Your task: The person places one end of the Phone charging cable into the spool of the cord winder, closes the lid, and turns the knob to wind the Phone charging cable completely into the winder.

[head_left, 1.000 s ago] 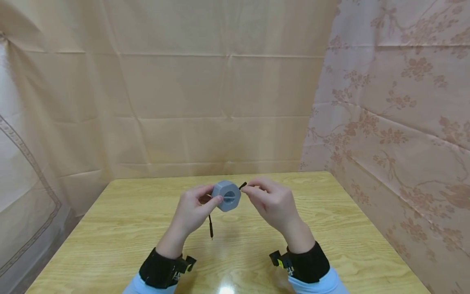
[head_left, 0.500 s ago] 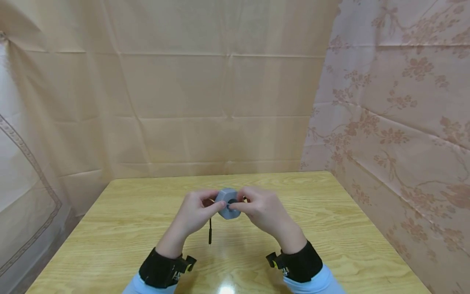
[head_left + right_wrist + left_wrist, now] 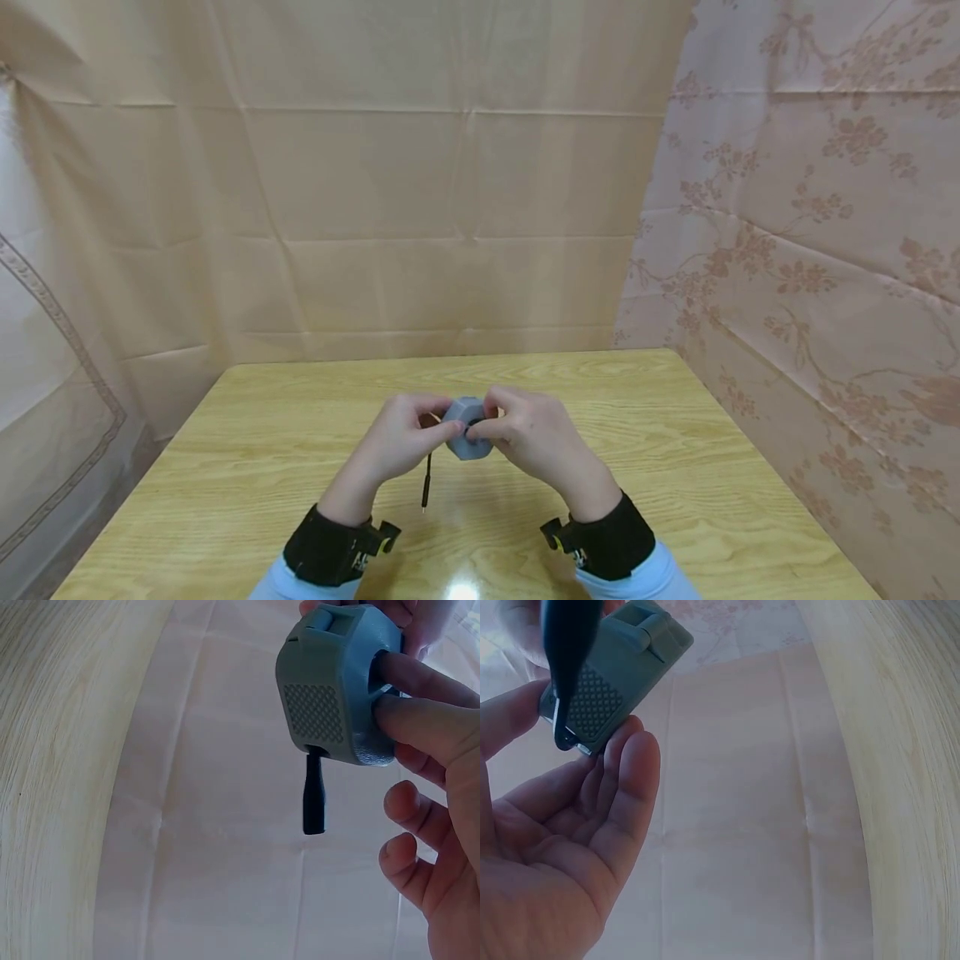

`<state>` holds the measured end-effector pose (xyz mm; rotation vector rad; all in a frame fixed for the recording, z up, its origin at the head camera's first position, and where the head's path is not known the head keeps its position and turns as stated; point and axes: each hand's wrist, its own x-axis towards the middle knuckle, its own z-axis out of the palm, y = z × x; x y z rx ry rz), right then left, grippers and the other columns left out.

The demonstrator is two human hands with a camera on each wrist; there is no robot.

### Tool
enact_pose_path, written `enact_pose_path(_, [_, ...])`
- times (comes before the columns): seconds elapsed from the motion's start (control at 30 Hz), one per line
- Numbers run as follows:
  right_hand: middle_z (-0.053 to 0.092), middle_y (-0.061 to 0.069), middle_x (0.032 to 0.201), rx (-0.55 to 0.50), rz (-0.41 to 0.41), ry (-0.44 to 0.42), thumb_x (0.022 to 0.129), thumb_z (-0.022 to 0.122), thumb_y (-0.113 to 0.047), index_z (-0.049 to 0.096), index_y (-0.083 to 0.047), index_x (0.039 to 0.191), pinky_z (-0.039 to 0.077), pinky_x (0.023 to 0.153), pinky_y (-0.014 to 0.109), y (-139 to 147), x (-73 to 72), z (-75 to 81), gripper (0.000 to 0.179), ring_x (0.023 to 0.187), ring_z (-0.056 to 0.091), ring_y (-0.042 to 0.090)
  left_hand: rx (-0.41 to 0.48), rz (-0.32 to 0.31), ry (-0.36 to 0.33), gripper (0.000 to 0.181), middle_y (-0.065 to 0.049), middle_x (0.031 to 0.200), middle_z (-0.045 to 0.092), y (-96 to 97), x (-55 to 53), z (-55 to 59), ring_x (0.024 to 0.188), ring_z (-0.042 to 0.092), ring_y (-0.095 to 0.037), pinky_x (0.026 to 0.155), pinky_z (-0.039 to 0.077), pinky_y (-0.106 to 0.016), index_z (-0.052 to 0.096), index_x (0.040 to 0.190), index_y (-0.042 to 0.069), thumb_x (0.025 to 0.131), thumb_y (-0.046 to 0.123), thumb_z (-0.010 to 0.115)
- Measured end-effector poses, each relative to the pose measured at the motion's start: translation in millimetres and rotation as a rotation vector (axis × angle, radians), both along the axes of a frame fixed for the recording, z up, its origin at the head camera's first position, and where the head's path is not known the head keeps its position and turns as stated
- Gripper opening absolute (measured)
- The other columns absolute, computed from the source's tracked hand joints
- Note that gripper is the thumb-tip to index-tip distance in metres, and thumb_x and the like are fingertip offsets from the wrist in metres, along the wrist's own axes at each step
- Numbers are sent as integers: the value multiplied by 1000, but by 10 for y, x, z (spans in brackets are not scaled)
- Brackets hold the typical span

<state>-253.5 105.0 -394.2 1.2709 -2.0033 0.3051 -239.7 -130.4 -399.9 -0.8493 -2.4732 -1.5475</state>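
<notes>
My left hand [image 3: 397, 437] grips a grey-blue hexagonal cable winder [image 3: 474, 450] by its left side, held up over the table. Thumb and index finger of my right hand [image 3: 536, 433] reach into the winder's round centre hole and pinch there; the part between them is hidden. In the right wrist view, a black plug [image 3: 314, 802] pokes out of a slot below the textured side of the winder [image 3: 322, 682]. From the left side hangs a black cord end [image 3: 426, 492] with a metal tip. Up close, this cord [image 3: 566, 652] crosses the left wrist view, blurred.
The light wood table [image 3: 300, 467] spreads under both hands. A beige curtain [image 3: 375, 208] hangs behind it, and a floral cloth [image 3: 810, 250] at the right. Each wrist wears a black strap [image 3: 326, 542] with a small camera.
My right hand has moved left from the plug at the winder's right side and put its fingers into the centre hole. The winder has come slightly lower; the hanging cord end has dropped a little.
</notes>
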Motion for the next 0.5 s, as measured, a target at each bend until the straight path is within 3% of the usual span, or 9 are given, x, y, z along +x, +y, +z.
enact_pose_path(0.27, [57,-6,80,-39,-64,-2,81,89,-17,84,-30,97,35,49,14,3,20,-8,21,55,46,3,17,41,-3,26,-1,105,74,-17,25,6,85,69,-23,72,57,-32,75,120,9,98,23,71])
enact_pose_path(0.5, [50,-10,69,-73,-158,-26,79,90,-29,84,-28,99,22,43,15,-10,65,18,21,48,30,-1,24,64,22,30,-4,109,74,-6,34,7,87,71,-20,76,58,-32,74,122,6,98,24,71])
